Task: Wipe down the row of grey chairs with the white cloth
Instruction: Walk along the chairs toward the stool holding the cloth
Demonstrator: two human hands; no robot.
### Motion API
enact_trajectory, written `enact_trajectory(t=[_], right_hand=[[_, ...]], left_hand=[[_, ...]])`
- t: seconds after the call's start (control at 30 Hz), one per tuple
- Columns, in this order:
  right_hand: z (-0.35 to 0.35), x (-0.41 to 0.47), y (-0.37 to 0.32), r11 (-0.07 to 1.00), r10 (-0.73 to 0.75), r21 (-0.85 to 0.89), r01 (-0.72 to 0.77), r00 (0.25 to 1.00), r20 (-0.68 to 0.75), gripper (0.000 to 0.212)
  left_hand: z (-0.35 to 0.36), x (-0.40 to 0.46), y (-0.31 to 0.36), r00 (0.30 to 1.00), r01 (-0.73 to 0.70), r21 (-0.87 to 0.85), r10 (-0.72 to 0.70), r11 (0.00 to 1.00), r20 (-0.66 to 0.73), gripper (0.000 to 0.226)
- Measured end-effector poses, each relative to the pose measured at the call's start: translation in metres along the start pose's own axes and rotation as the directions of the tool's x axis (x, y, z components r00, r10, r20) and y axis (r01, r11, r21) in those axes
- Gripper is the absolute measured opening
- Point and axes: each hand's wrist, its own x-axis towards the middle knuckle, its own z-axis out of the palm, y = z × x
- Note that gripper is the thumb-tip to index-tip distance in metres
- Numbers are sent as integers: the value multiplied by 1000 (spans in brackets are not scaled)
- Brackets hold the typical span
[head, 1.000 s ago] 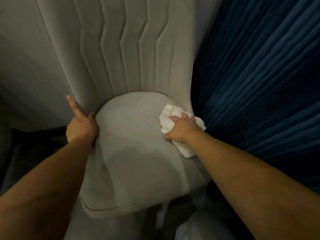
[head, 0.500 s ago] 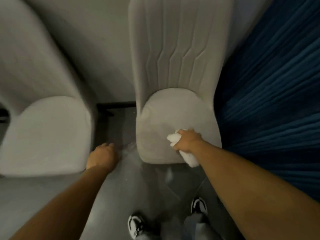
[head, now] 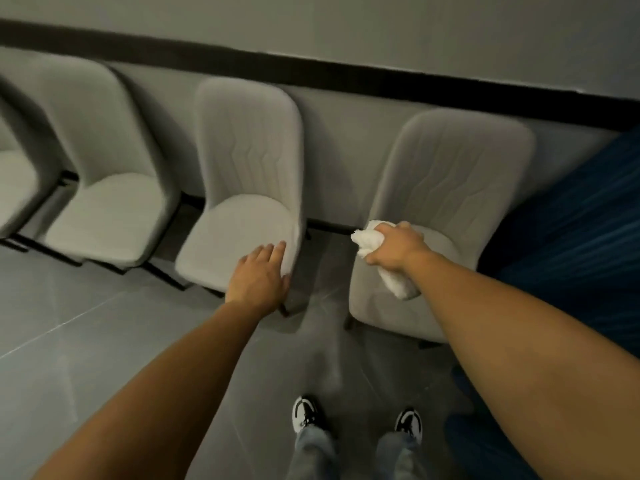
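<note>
White cloth (head: 381,258) bunched in right hand (head: 398,249) over end chair (head: 446,188) seat's left edge — next chair (head: 242,216) leftward, nearer left hand (head: 259,275), spread flat at its front-right corner.

Single head-worn wide-angle view, forward and steeply down from standing height onto chairs (head: 242,188), floor (head: 86,323).

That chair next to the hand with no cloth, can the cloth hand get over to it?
Probably yes: the right hand gripping the white cloth has only bare floor between it and the next chair.
</note>
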Motion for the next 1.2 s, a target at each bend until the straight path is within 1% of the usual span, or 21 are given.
enact_trajectory(t=[0.13, 0.27, 0.33, 0.47, 0.6, 0.7, 0.77, 0.87, 0.97, 1.07, 1.13, 1.2], right_hand=[[-5, -26, -77, 991, -77, -112, 73, 996, -34, 72], [4, -47, -133, 982, -143, -131, 136, 989, -46, 81], [11, -56, -154, 972, -176, -163, 167, 983, -47, 82], [25, -65, -192, 940, -257, -231, 251, 966, 4, 82], [44, -62, -230, 896, -319, -305, 323, 946, 64, 80], [63, -59, -257, 845, -377, -352, 402, 915, 140, 82], [76, -55, -275, 802, -412, -386, 456, 890, 196, 84], [91, -49, -302, 722, -478, -419, 551, 835, 273, 83], [103, -44, -322, 660, -526, -406, 632, 775, 350, 85], [114, -39, -339, 597, -549, -429, 678, 735, 398, 88], [122, -36, -351, 545, -548, -466, 697, 717, 432, 87], [134, -37, -363, 495, -544, -491, 717, 696, 469, 84]], left_hand=[[-54, -5, -43, 996, 70, 1, -70, 998, -46, 78], [-82, -29, -81, 988, 118, 16, -115, 993, -102, 84], [-90, -44, -97, 983, 151, 11, -149, 989, -109, 84], [-96, -75, -127, 967, 217, 14, -213, 976, -142, 85], [-89, -106, -154, 937, 320, -14, -319, 947, -141, 85], [-79, -133, -167, 901, 420, -31, -421, 907, -108, 85], [-74, -150, -172, 863, 497, -33, -497, 867, -90, 85], [-69, -172, -176, 791, 608, -20, -608, 794, -73, 85], [-67, -187, -173, 724, 689, 6, -688, 725, -42, 86], [-63, -196, -163, 637, 769, -32, -769, 639, -54, 85], [-61, -198, -157, 626, 777, -36, -777, 629, -60, 85], [-61, -203, -156, 644, 763, -20, -762, 646, -63, 83]])
